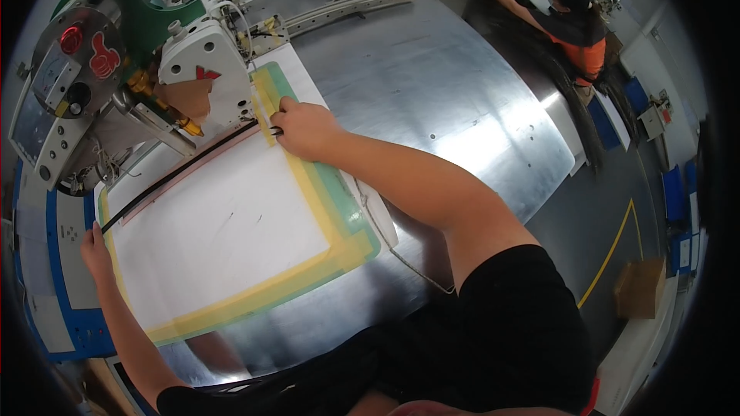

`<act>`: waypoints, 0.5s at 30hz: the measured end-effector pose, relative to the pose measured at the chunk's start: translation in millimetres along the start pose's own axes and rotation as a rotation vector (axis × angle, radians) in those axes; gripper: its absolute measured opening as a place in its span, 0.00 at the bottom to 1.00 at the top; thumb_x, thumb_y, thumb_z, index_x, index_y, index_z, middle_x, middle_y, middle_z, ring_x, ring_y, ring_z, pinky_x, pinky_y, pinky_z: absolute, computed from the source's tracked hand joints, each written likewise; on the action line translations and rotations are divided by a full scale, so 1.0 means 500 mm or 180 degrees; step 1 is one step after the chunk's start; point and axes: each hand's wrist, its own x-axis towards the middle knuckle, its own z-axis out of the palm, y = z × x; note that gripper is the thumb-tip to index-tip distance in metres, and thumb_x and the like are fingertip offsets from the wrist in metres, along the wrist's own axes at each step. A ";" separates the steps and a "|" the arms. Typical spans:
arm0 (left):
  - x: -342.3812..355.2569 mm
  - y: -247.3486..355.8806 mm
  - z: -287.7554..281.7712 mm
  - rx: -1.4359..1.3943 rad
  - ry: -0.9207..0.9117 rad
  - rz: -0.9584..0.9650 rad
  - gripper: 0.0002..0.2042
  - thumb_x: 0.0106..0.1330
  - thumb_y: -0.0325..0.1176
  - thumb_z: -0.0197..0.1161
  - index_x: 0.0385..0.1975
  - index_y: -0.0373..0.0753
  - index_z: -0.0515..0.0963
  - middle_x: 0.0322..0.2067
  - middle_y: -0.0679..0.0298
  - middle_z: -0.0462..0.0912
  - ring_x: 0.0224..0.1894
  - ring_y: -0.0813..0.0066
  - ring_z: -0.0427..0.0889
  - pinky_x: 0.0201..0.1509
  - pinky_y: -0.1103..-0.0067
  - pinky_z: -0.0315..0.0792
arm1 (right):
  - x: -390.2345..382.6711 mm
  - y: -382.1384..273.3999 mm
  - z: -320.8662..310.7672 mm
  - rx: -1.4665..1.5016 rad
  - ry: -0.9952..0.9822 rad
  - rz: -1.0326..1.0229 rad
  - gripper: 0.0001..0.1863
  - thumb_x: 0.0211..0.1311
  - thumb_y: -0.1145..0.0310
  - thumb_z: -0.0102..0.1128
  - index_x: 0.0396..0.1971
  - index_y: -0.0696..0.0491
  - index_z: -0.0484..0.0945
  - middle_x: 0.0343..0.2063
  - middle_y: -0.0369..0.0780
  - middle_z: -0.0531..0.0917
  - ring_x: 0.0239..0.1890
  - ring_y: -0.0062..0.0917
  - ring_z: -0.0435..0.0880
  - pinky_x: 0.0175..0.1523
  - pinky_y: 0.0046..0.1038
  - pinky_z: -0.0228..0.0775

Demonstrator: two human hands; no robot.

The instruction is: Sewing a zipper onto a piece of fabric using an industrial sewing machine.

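A long black strip (181, 172) runs slantwise across the far side of a white flat panel (223, 239), along a reddish edge line. The panel has yellow tape and a green border round it. At the strip's near-left end my left hand (95, 253) is closed, fingers pinching it by the panel's left edge. My right hand (307, 131) rests on the yellow-taped right border, close to the strip's other end, with curled fingers. A small dark thing pokes out under those fingers; its kind is too small to tell. Whether this hand touches the strip is unclear.
A white sewing machine head (208, 69) with a green housing and round dial unit stands just beyond the strip. A shiny metal table (432, 92) stretches right, with a pale cord (420, 268) over its edge. Another person (574, 23) works at the far right; a cardboard box (640, 289) sits on the floor.
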 end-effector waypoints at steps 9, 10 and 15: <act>-0.515 -0.063 -0.130 0.0063 -0.0004 -0.0364 0.27 0.83 0.43 0.53 0.21 0.29 0.66 0.17 0.62 0.57 0.23 0.75 0.56 0.26 0.66 0.52 | -0.003 -0.018 -0.010 -0.0005 0.0107 -0.0228 0.19 0.67 0.56 0.61 0.47 0.55 0.83 0.49 0.44 0.80 0.48 0.43 0.87 0.53 0.43 0.81; -0.555 -0.048 -0.133 0.0201 -0.0046 -0.0402 0.27 0.83 0.43 0.53 0.22 0.28 0.67 0.17 0.62 0.57 0.24 0.75 0.57 0.27 0.67 0.53 | -0.004 -0.020 -0.014 0.0025 0.0054 -0.0335 0.19 0.67 0.56 0.61 0.47 0.55 0.83 0.49 0.44 0.80 0.48 0.43 0.87 0.53 0.43 0.81; -0.641 -0.079 -0.142 -0.0080 0.0317 -0.0678 0.26 0.84 0.41 0.53 0.23 0.28 0.66 0.18 0.64 0.58 0.25 0.77 0.56 0.27 0.67 0.53 | -0.012 -0.053 -0.033 -0.0064 0.0011 -0.0026 0.19 0.70 0.56 0.60 0.53 0.53 0.78 0.51 0.44 0.80 0.50 0.43 0.86 0.56 0.42 0.80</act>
